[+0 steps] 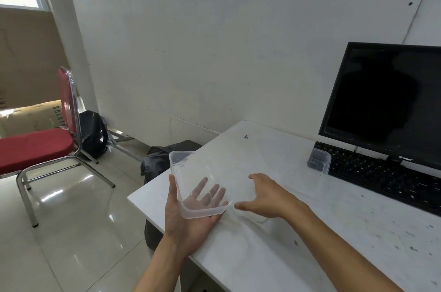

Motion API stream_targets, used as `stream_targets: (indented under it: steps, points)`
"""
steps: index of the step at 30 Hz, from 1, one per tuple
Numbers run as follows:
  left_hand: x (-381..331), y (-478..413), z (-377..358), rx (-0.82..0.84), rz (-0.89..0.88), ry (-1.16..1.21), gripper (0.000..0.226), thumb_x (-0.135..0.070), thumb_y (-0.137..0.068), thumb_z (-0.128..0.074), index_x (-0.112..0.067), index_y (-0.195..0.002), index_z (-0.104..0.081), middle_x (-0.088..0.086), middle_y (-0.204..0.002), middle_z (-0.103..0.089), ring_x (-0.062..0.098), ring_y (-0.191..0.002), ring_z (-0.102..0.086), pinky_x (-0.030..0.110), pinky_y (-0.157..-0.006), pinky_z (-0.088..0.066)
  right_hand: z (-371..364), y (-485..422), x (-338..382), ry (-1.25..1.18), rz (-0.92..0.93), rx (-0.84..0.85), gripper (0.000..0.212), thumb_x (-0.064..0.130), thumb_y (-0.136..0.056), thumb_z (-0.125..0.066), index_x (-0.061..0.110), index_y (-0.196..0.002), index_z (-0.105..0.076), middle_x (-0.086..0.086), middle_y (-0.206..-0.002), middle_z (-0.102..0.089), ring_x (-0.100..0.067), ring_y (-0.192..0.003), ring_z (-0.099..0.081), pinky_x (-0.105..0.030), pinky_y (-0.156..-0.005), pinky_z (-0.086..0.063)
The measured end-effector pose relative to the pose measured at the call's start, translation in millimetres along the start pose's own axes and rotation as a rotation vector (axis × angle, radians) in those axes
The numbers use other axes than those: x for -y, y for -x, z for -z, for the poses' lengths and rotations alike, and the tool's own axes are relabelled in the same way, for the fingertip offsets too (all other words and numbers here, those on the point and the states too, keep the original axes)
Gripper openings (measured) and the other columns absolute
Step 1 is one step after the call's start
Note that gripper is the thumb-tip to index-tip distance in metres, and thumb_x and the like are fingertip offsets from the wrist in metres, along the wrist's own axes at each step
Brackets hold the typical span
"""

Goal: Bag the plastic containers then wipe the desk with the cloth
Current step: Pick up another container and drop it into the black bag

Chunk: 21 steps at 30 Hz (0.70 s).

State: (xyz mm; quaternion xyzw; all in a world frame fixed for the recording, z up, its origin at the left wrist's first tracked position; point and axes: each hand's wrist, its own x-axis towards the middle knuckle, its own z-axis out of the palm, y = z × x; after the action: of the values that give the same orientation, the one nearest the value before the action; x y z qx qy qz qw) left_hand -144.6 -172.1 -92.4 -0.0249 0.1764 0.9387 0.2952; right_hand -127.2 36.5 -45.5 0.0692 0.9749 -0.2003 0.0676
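Observation:
A clear rectangular plastic container [188, 172] rests on my left hand [191, 220], palm up beneath it with the thumb along its left wall, over the desk's left corner. My right hand [265, 196] hovers just to its right, fingers spread and holding nothing, above what looks like a clear lid [257, 217] lying on the desk. A second, smaller clear container [318, 161] stands at the left end of the keyboard. A black bag [160, 160] sits on the floor past the desk's left edge. No cloth is in view.
The white desk [334, 232] is stained with specks. A black keyboard [381, 172] and a dark monitor [386, 103] fill its right side. A red chair [35, 148] and a black backpack [93, 134] stand on the tiled floor at left.

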Motion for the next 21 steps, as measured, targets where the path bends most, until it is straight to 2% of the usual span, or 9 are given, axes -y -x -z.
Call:
stream_targets:
  steps: [2, 5, 6, 10, 14, 17, 19, 21]
  points:
    - [0.4, 0.1, -1.3, 0.001, 0.000, 0.004, 0.111, -0.068, -0.054, -0.081, -0.011, -0.142, -0.048, 0.023, -0.130, -0.058, 0.043, -0.112, -0.063, 0.062, -0.096, -0.047, -3.3, -5.3, 4.5, 0.090, -0.061, 0.080, 0.120, 0.073, -0.070, -0.070, 0.022, -0.160, -0.010, -0.007, -0.168, -0.010, -0.024, -0.154, -0.012, -0.045, -0.118, -0.030]
    - [1.9, -0.5, -1.4, -0.019, -0.013, 0.012, 0.104, -0.075, -0.067, -0.069, -0.010, -0.143, -0.047, 0.024, -0.133, -0.056, 0.044, -0.116, -0.061, 0.063, -0.100, -0.044, -0.8, -10.3, 7.6, 0.105, -0.122, 0.085, 0.120, 0.075, -0.066, -0.072, 0.022, -0.158, -0.016, -0.011, -0.159, -0.027, -0.029, -0.144, -0.035, -0.043, -0.109, -0.042]
    - [1.3, 0.2, -0.9, -0.021, -0.019, 0.008, 0.104, -0.075, -0.066, -0.068, -0.010, -0.144, -0.046, 0.024, -0.135, -0.055, 0.044, -0.118, -0.060, 0.063, -0.101, -0.045, -0.1, -10.6, 10.1, 0.108, -0.129, 0.075, 0.118, 0.073, -0.066, -0.074, 0.021, -0.157, -0.019, -0.012, -0.156, -0.029, -0.029, -0.141, -0.037, -0.043, -0.106, -0.044]
    - [-0.5, -0.2, 0.4, -0.031, -0.060, -0.014, 0.127, -0.063, -0.037, -0.092, -0.011, -0.144, -0.047, 0.023, -0.140, -0.054, 0.044, -0.123, -0.058, 0.064, -0.102, -0.045, -2.4, -6.4, 16.9, 0.114, -0.160, 0.035, 0.114, 0.069, -0.066, -0.074, 0.022, -0.154, -0.020, -0.014, -0.151, -0.026, -0.031, -0.141, -0.027, -0.043, -0.103, -0.042]
    - [0.5, -0.7, -0.2, -0.048, -0.112, -0.030, 0.131, -0.061, -0.029, -0.095, -0.013, -0.142, -0.049, 0.023, -0.141, -0.055, 0.044, -0.124, -0.058, 0.065, -0.109, -0.037, -6.3, 0.3, 20.1, 0.098, -0.177, -0.066, 0.110, 0.067, -0.067, -0.067, 0.022, -0.154, -0.017, -0.014, -0.147, -0.027, -0.031, -0.137, -0.028, -0.040, -0.100, -0.042]
    - [2.6, -0.5, -2.1, -0.069, -0.148, -0.089, 0.118, -0.067, -0.043, -0.088, -0.015, -0.142, -0.049, 0.021, -0.139, -0.058, 0.042, -0.120, -0.064, 0.065, -0.108, -0.039, 0.3, 2.5, 23.9, -0.005, -0.230, -0.117, 0.106, 0.067, -0.071, -0.064, 0.020, -0.154, -0.018, -0.015, -0.148, -0.028, -0.031, -0.137, -0.031, -0.038, -0.093, -0.042]
    - [4.0, 0.4, -4.5, -0.096, -0.176, -0.140, 0.110, -0.071, -0.053, -0.079, -0.019, -0.144, -0.046, 0.020, -0.138, -0.058, 0.041, -0.121, -0.063, 0.065, -0.109, -0.039, 10.0, 3.0, 27.1, -0.144, -0.247, -0.139, 0.105, 0.067, -0.073, -0.063, 0.021, -0.156, -0.018, -0.015, -0.153, -0.028, -0.032, -0.140, -0.031, -0.041, -0.095, -0.042]
    - [4.9, 1.6, -7.3, -0.110, -0.196, -0.220, 0.121, -0.073, -0.043, -0.084, -0.026, -0.147, -0.043, 0.018, -0.140, -0.056, 0.040, -0.123, -0.060, 0.063, -0.109, -0.039, 19.0, 5.6, 33.4, -0.321, -0.211, -0.141, 0.103, 0.068, -0.073, -0.062, 0.024, -0.157, -0.021, -0.013, -0.158, -0.030, -0.030, -0.142, -0.035, -0.044, -0.101, -0.041]
